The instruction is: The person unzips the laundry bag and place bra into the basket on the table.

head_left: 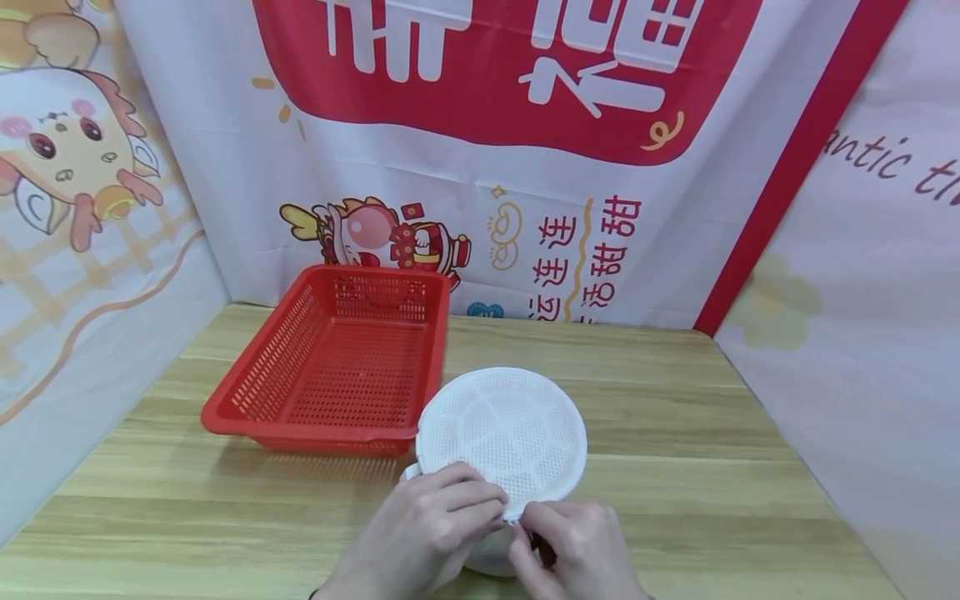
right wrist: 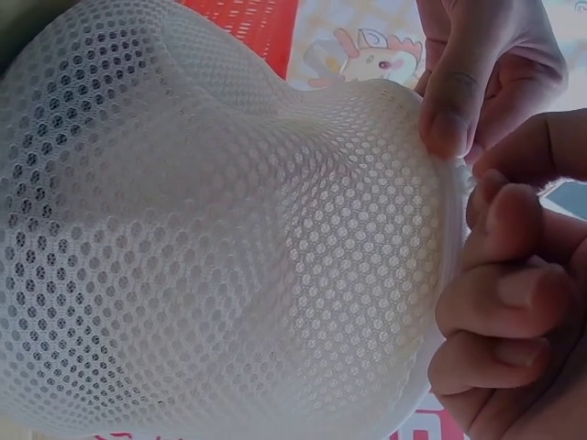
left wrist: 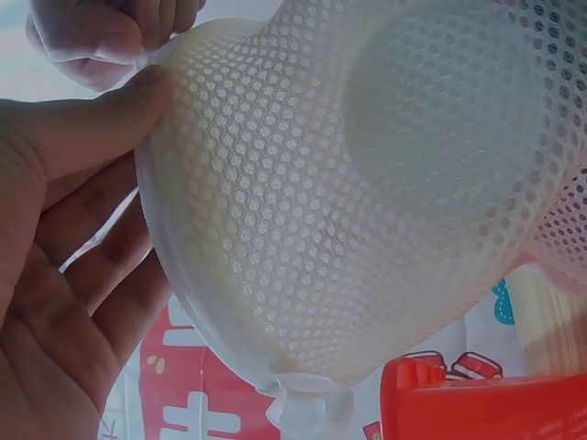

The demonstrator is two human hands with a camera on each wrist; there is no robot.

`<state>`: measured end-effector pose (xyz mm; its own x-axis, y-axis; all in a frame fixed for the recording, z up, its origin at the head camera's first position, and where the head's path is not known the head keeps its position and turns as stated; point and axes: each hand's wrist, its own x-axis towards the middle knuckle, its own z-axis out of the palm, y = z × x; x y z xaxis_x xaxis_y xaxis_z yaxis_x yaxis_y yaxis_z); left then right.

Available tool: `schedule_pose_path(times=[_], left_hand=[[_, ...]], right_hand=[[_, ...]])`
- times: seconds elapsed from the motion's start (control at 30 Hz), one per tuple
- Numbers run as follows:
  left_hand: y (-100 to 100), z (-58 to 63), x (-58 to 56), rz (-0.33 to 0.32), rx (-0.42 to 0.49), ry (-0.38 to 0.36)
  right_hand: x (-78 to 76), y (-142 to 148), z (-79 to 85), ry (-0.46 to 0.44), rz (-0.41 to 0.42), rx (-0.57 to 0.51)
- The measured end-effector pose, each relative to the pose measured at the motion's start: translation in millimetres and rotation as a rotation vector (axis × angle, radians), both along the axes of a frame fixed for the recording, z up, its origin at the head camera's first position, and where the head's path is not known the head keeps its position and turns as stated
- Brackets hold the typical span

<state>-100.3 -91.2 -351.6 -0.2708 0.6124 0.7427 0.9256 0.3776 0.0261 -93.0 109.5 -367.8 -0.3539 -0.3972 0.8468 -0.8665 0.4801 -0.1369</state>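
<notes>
A white mesh laundry bag (head_left: pixel 502 425), round with a stiff-looking rim, stands before me on the table. At its near edge my left hand (head_left: pixel 438 525) pinches the rim between thumb and fingers. Just to the right, the curled fingers of my right hand (head_left: pixel 577 546) pinch at a small spot on the rim, seemingly the zipper; the pull itself is covered by fingertips. Both hands almost meet there in the right wrist view. The left wrist view shows the bag's honeycomb mesh (left wrist: pixel 275 202) bulging, and a white loop (left wrist: pixel 312 403) on the rim.
Left of the bag, close to its rim, sits a red plastic basket (head_left: pixel 352 375) with slotted walls. The wooden table (head_left: pixel 675 467) reaches a printed cloth backdrop (head_left: pixel 480 175) behind and cloth panels at both sides.
</notes>
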Motion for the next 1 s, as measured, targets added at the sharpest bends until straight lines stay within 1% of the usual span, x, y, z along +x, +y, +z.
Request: schedule_pose_path(times=[0.17,0.3,0.43,0.53,0.73,1.0], left_hand=[[1.1,-0.6,0.2,0.018,0.002,-0.008],[2.1,-1.2,-0.2,0.028,0.003,-0.01],[3.0,-1.7,-0.9,0.031,-0.002,0.008],[3.2,-1.8,-1.5,0.038,-0.005,0.048],[3.3,-2.0,-1.8,0.052,0.005,0.089],[3.8,-1.9,-2.2,0.038,0.012,0.09]], right_hand=[[-0.2,-0.2,-0.8,-0.005,-0.02,-0.012],[-1.0,-0.5,-2.0,-0.006,-0.037,0.0],[-1.3,-1.7,-2.8,0.007,-0.056,0.017],[-1.4,-2.0,-3.1,0.01,-0.073,0.023],[-1.4,-0.8,-3.6,0.006,-0.089,0.04],[-0.8,0.4,-3.8,0.013,-0.111,0.057]])
